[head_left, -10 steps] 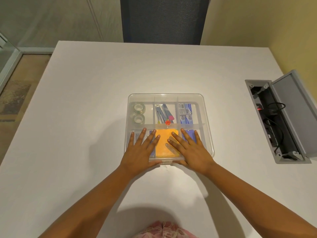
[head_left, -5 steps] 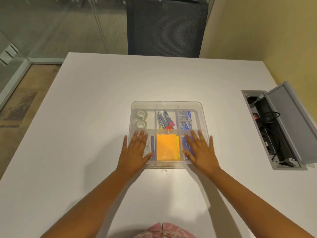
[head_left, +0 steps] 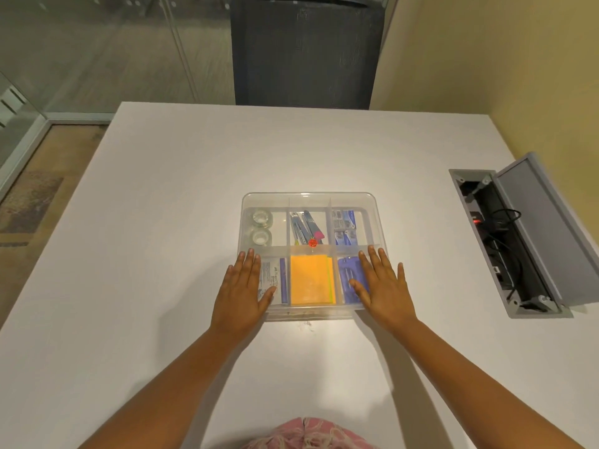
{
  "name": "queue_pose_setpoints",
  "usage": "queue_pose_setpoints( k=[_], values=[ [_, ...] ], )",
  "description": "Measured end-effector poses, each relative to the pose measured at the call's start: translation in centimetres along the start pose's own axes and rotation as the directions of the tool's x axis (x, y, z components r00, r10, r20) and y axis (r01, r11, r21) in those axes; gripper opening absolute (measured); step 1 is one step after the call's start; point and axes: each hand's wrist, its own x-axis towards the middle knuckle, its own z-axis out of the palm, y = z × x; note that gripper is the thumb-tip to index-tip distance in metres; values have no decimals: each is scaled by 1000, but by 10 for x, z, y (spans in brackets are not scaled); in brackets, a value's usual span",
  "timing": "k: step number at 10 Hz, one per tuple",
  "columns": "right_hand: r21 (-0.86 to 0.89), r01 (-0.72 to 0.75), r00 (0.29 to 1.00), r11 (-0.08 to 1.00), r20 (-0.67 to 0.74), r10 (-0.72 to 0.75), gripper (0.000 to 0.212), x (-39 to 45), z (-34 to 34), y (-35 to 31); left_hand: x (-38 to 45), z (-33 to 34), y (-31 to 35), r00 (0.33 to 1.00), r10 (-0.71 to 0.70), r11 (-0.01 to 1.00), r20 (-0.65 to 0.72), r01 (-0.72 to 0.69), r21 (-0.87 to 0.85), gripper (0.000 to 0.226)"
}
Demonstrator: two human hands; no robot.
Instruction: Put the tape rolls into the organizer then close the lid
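Note:
A clear plastic organizer (head_left: pixel 311 199) with six compartments sits mid-table, its transparent lid lying flat over it. Two clear tape rolls (head_left: pixel 262 226) lie one behind the other in the far left compartment, seen through the lid. My left hand (head_left: pixel 241 291) rests flat on the lid's near left corner, fingers spread. My right hand (head_left: pixel 384 286) lies flat on the near right corner, fingers spread too. Neither hand holds anything.
Under the lid are orange sticky notes (head_left: pixel 310 279), pens (head_left: pixel 303 226), and blue staple boxes (head_left: pixel 344 223). An open grey cable hatch (head_left: pixel 531 234) with wires is set in the white table (head_left: pixel 162 254) at right. A dark mesh chair (head_left: pixel 308 50) stands beyond the far edge.
Both hands slid outward along the lid, from close together over the orange notes to the near corners. The camera tilted up, showing more of the chair.

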Motion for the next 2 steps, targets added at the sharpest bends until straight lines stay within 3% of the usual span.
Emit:
queue_pose_setpoints(
  k=[2],
  values=[
    [-5,-24,999,1000,-36,24,90,5,-16,-3,6,-16,10,990,-8,1000,-140,9,6,75]
  ],
)
